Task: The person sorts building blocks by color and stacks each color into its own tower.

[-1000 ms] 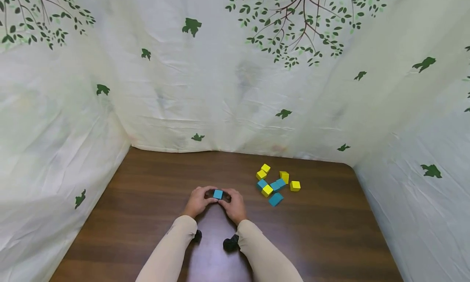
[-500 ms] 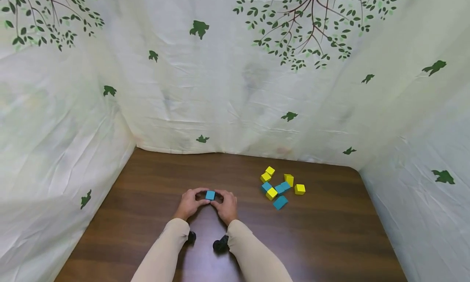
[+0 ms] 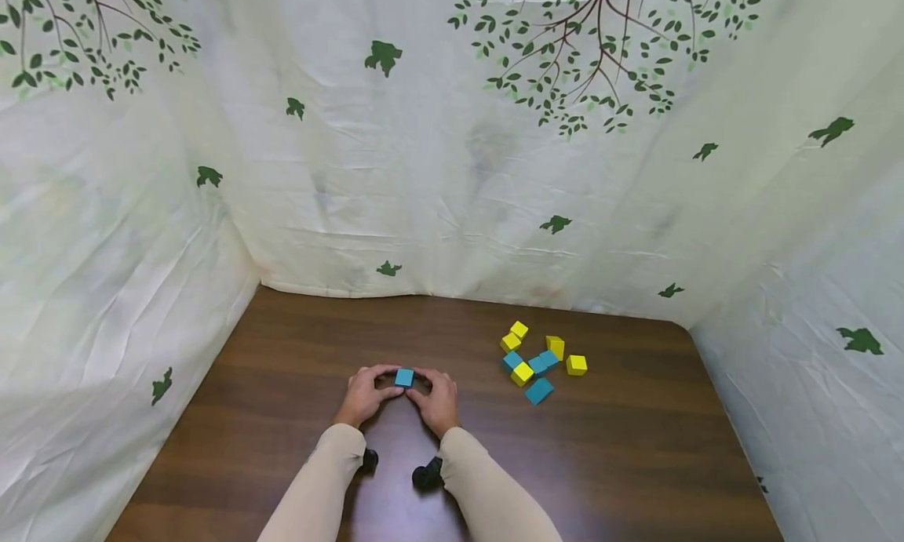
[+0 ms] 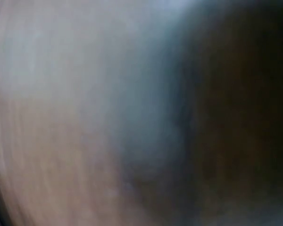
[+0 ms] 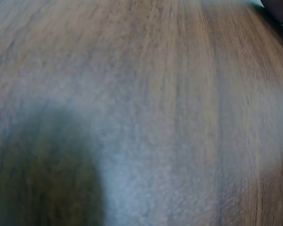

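A blue cube [image 3: 404,378] is between my two hands in the head view, over the left-middle of the table. My left hand [image 3: 362,395] holds its left side, with thumb in front and fingers curving round behind. From the right, my right hand [image 3: 435,401] grips it in the same way. The cube's underside is hidden, so I cannot tell whether it touches the table. The left wrist view shows only blurred wood and a dark shape. In the right wrist view there is tabletop, with a dark sliver at the upper right corner that I cannot identify.
Right of my hands lies a loose group of several yellow cubes [image 3: 576,365] and blue cubes [image 3: 540,391], some touching. They rest on the brown wooden table [image 3: 621,456]. A white leaf-printed curtain [image 3: 438,173] borders its back and sides.
Both hands have shifted left with the blue cube, farther from the loose group, then stayed nearly still over the last half second. The head view has also shifted slightly.
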`<state>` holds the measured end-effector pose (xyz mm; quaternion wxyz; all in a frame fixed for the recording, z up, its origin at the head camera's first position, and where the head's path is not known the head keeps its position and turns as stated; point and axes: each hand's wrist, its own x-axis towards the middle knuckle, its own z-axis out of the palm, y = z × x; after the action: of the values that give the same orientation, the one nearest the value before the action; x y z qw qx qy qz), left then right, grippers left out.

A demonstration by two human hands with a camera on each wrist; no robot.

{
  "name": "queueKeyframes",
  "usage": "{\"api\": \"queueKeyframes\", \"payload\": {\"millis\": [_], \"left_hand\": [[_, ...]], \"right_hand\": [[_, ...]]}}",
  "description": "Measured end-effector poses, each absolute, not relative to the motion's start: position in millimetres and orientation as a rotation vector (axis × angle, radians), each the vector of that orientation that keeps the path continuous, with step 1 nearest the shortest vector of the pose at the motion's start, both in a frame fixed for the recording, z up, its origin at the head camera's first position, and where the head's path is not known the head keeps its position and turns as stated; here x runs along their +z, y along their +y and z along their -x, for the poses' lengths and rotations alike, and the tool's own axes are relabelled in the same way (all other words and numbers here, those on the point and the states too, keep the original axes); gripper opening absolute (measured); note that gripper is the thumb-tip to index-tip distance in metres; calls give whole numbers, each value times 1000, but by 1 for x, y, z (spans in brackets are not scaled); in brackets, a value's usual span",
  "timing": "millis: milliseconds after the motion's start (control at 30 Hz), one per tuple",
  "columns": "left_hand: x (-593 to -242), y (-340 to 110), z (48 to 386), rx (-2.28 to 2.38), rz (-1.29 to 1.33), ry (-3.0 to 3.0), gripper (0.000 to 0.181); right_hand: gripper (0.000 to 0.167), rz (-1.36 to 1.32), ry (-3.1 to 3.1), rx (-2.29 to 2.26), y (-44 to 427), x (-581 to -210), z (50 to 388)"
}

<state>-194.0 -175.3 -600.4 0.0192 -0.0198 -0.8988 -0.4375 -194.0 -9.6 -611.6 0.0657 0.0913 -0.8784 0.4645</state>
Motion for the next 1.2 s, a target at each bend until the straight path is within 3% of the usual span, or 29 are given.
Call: {"api": "queueKeyframes", "payload": {"millis": [433,833,1200], "left_hand": [[-605,-174,195,-1354,76,-2763,37],[-606,-172,196,-1372,77,-2759,36],[-606,-175,197,-1375,42,-2768,37]], "right_hand": [[39,-264,-2572,1573,26,-602,198],[39,-53,-2482,1281,128,-581,221],[43,-33,-2667,1008,153,-591,228]]}}
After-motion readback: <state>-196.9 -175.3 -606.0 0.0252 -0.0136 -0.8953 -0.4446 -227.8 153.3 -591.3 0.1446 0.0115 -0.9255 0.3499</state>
